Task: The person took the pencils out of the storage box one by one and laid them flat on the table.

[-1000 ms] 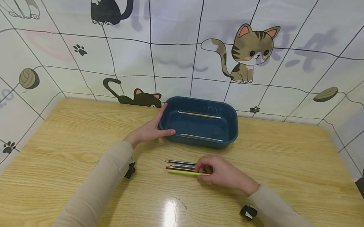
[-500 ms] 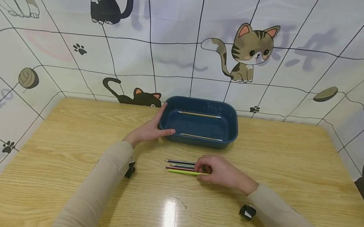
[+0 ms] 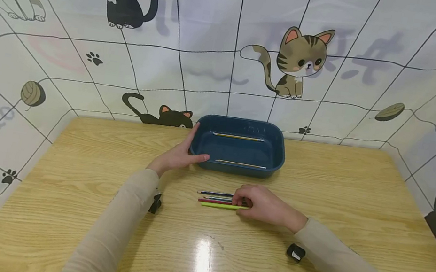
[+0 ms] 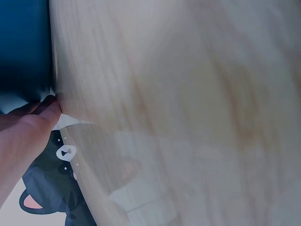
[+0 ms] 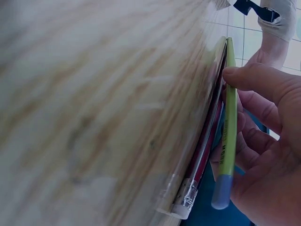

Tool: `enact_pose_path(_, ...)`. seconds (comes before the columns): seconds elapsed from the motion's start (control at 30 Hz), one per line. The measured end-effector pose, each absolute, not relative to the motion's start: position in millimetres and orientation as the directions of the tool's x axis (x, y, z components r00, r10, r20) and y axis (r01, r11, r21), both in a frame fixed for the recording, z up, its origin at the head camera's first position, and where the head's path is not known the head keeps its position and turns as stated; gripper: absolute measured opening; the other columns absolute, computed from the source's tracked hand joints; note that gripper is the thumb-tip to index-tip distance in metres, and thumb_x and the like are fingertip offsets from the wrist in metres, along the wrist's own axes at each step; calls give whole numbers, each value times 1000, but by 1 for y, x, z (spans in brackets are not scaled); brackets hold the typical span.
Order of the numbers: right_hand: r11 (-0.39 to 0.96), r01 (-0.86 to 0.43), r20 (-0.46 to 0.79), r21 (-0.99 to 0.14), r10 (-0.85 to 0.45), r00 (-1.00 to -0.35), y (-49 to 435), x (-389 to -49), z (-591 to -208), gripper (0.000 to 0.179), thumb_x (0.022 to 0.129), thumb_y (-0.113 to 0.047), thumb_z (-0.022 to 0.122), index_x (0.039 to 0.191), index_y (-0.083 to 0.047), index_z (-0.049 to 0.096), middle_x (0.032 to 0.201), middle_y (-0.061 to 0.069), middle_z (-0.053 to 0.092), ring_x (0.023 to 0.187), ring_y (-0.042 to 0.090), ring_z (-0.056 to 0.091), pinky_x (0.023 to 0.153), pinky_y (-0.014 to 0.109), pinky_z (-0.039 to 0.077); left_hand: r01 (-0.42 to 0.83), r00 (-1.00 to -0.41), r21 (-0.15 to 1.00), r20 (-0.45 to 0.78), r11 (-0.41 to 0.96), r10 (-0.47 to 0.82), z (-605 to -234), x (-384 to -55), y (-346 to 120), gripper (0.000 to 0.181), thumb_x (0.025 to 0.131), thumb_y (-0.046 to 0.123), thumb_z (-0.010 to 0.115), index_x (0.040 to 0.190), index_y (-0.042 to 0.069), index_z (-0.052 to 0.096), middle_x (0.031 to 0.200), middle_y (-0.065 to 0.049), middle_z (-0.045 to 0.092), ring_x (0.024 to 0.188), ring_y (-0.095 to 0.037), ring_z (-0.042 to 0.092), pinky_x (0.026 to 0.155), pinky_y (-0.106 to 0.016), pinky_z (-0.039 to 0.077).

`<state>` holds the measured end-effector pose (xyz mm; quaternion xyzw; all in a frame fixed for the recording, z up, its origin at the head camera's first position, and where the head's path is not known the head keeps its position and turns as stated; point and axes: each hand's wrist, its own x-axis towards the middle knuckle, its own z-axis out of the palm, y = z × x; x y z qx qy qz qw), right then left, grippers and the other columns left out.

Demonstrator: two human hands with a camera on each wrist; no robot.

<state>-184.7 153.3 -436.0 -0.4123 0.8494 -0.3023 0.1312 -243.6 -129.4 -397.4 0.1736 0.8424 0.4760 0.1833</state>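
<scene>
My left hand (image 3: 177,156) is spread at the near left corner of a dark blue basin (image 3: 244,170), thumb on the front rim, other fingers along the left side. In the left wrist view its fingertips touch the basin's outer wall. My right hand (image 3: 268,207) pinches a yellow-green pencil (image 5: 228,136) between thumb and fingers, low over the wooden table. Behind that pencil lie several others side by side, among them a dark red pencil (image 5: 203,157) with a white eraser and a dark blue pencil (image 3: 215,194). The hand hides their right ends in the head view.
Inside the basin lie two slender pencils, one toward the back (image 3: 238,137) and one near the front wall (image 3: 241,163). A white sheet with cat drawings (image 3: 206,72) stands along the table's back edge. The wooden table (image 3: 345,199) extends to both sides.
</scene>
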Motion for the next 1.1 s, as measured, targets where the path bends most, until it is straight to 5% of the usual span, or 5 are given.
enact_pose_path(1.1, 445, -564, 58, -695, -748, -661, 158, -188, -426, 10, 85, -3, 72, 93, -9, 70, 83, -9, 59, 70, 10, 52, 62, 25, 45, 126, -875, 868, -132, 481, 466, -408, -249, -133, 99, 95, 26, 64, 154, 19, -16, 159, -10, -16, 144, -36, -1, 111, -57, 14)
